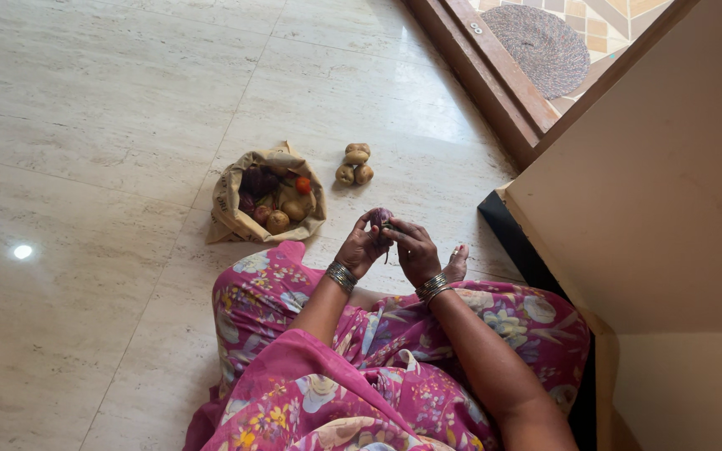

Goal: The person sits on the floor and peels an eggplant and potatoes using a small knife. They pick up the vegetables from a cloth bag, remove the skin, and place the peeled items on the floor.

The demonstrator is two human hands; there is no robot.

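On the floor (85, 167) at left I see a brown paper bag (231, 200) of vegetables. Beside it lie three potatoes (355, 164). Nearer me, my left hand (361, 246) and right hand (415, 249) meet, fingers curled tight around a purple onion (380, 217) held above my lap.

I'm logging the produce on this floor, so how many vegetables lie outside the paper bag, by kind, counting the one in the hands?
Potatoes in the loose pile on the floor: 4
Purple onion held between left hand and right hand: 1
Total: 5
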